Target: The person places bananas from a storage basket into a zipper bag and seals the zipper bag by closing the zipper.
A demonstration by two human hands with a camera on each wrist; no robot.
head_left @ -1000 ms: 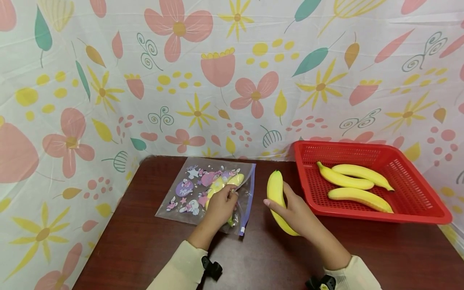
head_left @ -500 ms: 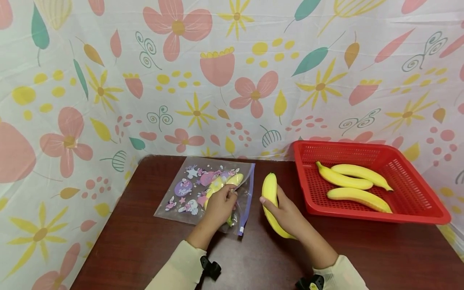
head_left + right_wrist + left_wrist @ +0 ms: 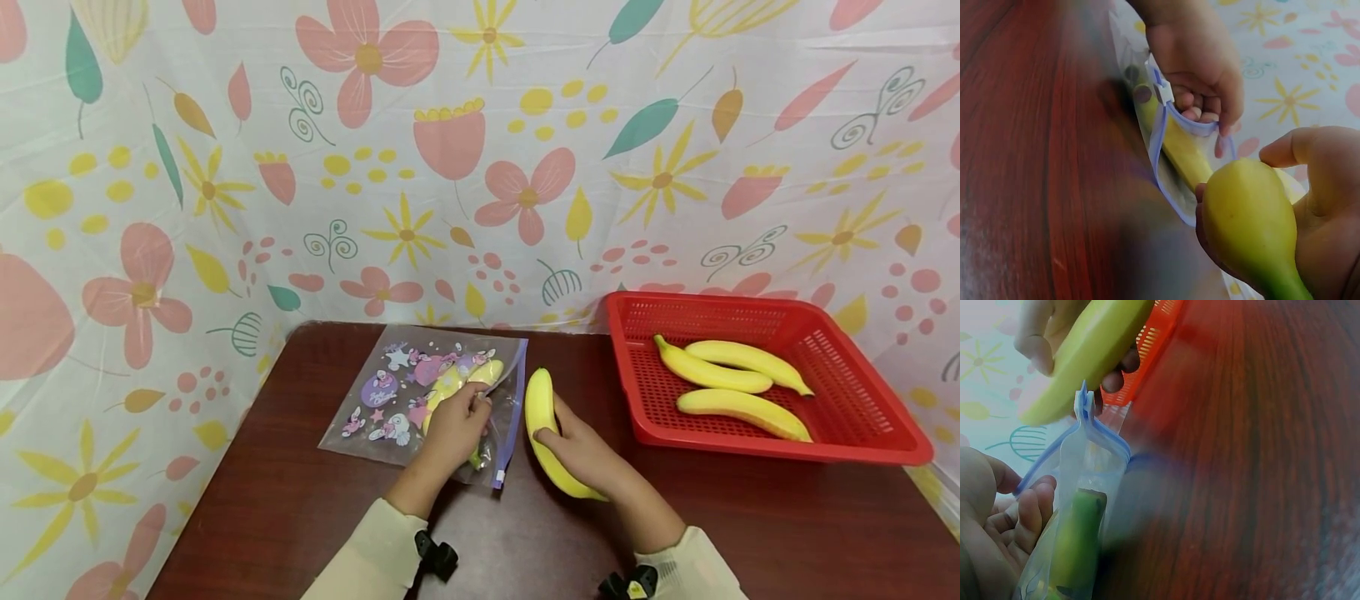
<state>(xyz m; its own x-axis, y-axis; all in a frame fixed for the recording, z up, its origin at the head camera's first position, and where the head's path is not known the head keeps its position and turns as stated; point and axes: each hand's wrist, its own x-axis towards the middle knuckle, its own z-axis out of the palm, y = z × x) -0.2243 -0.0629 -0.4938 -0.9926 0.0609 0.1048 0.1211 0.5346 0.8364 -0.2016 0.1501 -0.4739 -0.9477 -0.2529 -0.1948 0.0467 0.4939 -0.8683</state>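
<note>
A clear zip bag [image 3: 390,383] with pink and purple cartoon prints and a purple zip edge lies on the table, bananas inside it. My left hand [image 3: 457,425] pinches the upper layer of the bag near its mouth, which gapes in the right wrist view. Inside the bag, a green-tipped banana [image 3: 1079,544] shows close to the opening in the left wrist view. My right hand [image 3: 588,454] grips a yellow banana [image 3: 543,433] around its middle, just right of the zip edge. The white zip slider [image 3: 1163,91] sits at the near corner of the mouth.
At the right stands a red perforated basket [image 3: 840,450] with a few bananas [image 3: 742,412] in it. The dark wooden table [image 3: 517,550] meets a flower-patterned cloth [image 3: 525,275] at the back and left.
My right hand has moved left with the banana, bringing it closer to the bag's mouth. My left hand keeps its hold on the bag.
</note>
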